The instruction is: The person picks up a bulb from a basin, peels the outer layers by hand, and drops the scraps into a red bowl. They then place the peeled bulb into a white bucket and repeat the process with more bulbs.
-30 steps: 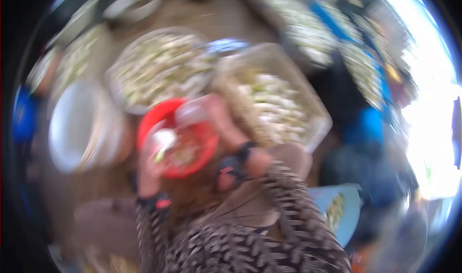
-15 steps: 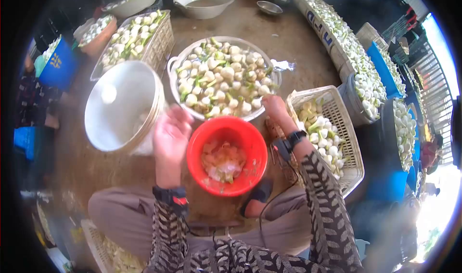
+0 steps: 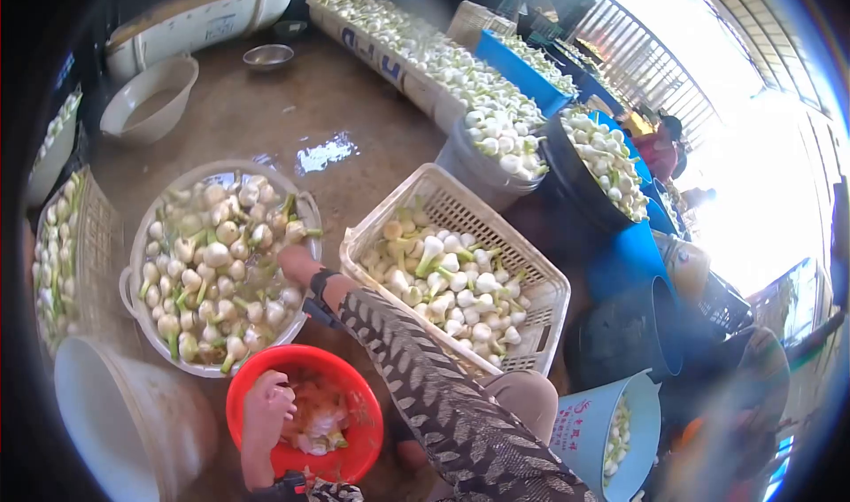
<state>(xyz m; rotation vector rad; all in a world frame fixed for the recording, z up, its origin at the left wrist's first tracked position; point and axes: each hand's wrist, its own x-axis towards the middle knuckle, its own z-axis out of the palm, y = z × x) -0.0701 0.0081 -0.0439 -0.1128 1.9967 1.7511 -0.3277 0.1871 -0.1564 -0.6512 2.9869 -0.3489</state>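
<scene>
left hand (image 3: 268,405) is over the red bowl (image 3: 367,431), inside its near-left side, fingers curled in, part closed. can't tell if it has hold of anything. right hand (image 3: 297,265) reaches to the right edge of the round basin (image 3: 136,258), by the bulbs (image 3: 217,254). its fingertips don't show clearly, so can't tell how open it is or if it grips a bulb.

red bowl sits close in, near side of the basin, holding pinkish-white scraps (image 3: 319,413). likely parked there for a short reach from the basin. the basin's bulbs lie in water, probably to keep them wet. slatted crate (image 3: 551,312) is beside the right forearm, more bulbs inside, also easy reach. white bucket (image 3: 133,413) is tilted at left, light blue bucket (image 3: 575,422) at right.

hidden: right sleeve (image 3: 416,369) covers the crate's near-left side. white bucket's lower part is cut off by the frame. person (image 3: 660,148) at back right is small, hands unreadable. glare washes out the far right.
</scene>
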